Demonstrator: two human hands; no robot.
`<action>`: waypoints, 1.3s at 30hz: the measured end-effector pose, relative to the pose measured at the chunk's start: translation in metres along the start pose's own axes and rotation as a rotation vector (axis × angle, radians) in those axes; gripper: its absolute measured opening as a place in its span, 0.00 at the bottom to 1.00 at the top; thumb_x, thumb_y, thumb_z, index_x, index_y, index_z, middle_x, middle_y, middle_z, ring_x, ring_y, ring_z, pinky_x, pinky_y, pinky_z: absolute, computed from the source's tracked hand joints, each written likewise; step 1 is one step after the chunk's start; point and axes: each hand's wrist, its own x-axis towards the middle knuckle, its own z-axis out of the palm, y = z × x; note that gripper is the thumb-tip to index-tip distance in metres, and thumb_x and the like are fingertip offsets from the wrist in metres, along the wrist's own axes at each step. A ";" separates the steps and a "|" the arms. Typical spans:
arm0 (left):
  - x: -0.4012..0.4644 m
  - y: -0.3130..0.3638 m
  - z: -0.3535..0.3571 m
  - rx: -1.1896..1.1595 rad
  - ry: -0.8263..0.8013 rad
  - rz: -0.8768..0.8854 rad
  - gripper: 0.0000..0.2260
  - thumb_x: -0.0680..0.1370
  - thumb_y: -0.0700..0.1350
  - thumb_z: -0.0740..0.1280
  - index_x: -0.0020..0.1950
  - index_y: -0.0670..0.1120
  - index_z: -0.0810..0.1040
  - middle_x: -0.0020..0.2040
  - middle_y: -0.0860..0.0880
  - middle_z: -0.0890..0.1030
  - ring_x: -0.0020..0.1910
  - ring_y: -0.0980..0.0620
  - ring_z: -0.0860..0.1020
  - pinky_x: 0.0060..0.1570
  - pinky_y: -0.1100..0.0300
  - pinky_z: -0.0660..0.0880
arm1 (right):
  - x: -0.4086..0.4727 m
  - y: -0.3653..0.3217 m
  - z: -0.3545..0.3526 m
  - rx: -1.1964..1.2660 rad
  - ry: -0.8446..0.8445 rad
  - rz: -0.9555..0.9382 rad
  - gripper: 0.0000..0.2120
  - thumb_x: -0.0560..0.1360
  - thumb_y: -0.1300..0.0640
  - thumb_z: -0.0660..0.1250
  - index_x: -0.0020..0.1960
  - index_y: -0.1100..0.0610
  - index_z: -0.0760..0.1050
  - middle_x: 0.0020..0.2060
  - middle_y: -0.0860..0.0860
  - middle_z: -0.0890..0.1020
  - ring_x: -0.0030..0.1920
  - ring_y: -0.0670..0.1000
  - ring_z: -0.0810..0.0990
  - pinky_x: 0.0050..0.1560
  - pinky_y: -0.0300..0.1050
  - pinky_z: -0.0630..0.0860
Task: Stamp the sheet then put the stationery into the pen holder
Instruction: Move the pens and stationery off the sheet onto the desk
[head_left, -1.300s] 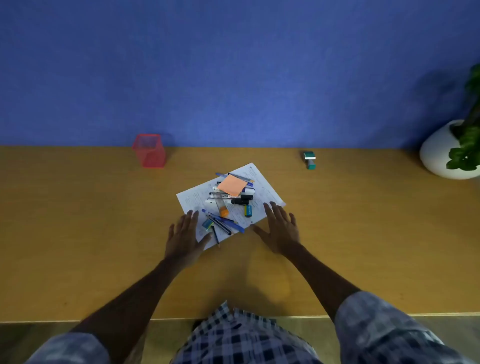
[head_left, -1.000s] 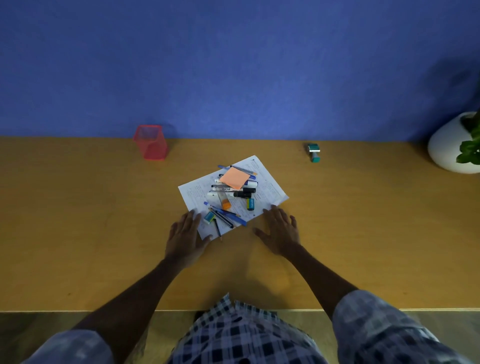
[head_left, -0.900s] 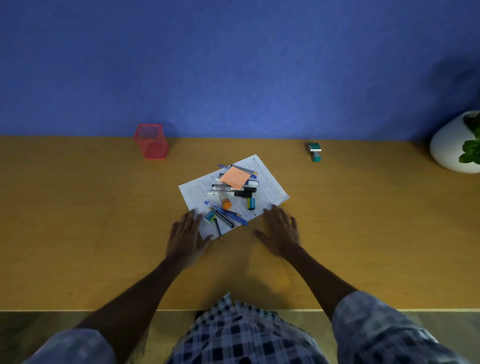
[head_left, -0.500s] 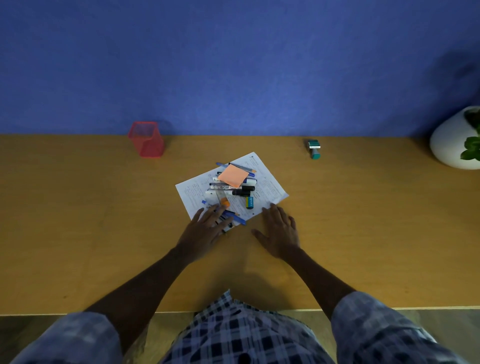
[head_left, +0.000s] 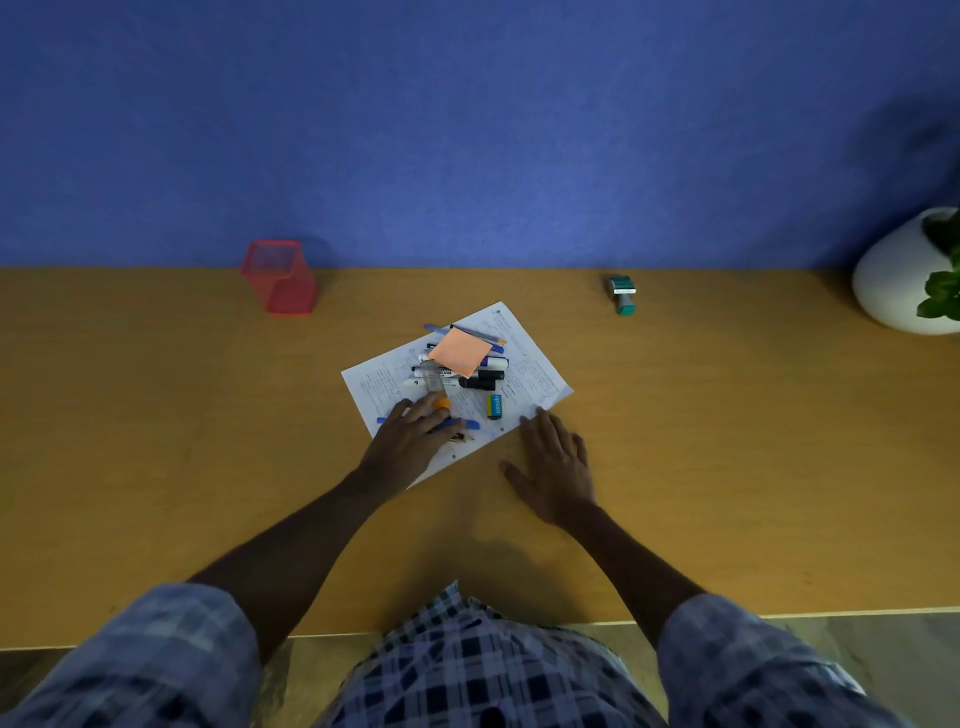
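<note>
We have the sheet (head_left: 530, 376) lying askew in the middle of the bench (head_left: 156, 441), and it cannot be stamped yet, because the stationery sits heaped on top of it: pens (head_left: 467, 332), markers (head_left: 480, 378), an eraser (head_left: 495, 406) and an orange sticky pad (head_left: 461, 352) resting over the pile; so our left hand (head_left: 410, 441) reaches onto the near corner of the paper, fingers loosely spread over the blue pens (head_left: 457, 423) and touching the orange-capped tube (head_left: 439, 397), though we cannot tell whether any of them is actually gripped; our right hand (head_left: 558, 467) lies flat on the bench, fingers straight, its fingertips (head_left: 537, 415) at the sheet's near edge, likely to keep the paper from sliding while the heap is cleared; the stamp (head_left: 622, 293) waits untouched, well apart at the back right, and the red pen holder (head_left: 280, 278) stands empty-looking at the back left, near the wall; a white plant pot (head_left: 893, 280) sits at the far right.
</note>
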 end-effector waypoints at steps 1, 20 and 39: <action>-0.001 -0.002 0.000 0.004 0.010 -0.017 0.19 0.73 0.40 0.72 0.63 0.49 0.79 0.58 0.49 0.82 0.64 0.42 0.76 0.53 0.47 0.74 | 0.000 0.000 0.000 0.005 0.002 0.000 0.40 0.73 0.30 0.44 0.78 0.52 0.54 0.78 0.53 0.55 0.78 0.56 0.53 0.75 0.61 0.54; -0.061 -0.084 0.017 -0.135 0.029 -0.430 0.24 0.66 0.37 0.77 0.61 0.44 0.80 0.54 0.45 0.82 0.52 0.39 0.78 0.45 0.45 0.77 | -0.002 0.000 0.004 -0.016 -0.024 0.022 0.38 0.76 0.31 0.45 0.79 0.52 0.49 0.79 0.52 0.51 0.79 0.55 0.49 0.76 0.60 0.49; -0.081 -0.149 0.028 -0.171 0.030 -0.673 0.28 0.68 0.36 0.74 0.67 0.43 0.74 0.55 0.40 0.80 0.55 0.37 0.75 0.52 0.42 0.69 | -0.001 -0.001 0.001 -0.045 -0.025 0.030 0.38 0.76 0.31 0.47 0.79 0.51 0.51 0.79 0.52 0.52 0.79 0.55 0.51 0.75 0.60 0.52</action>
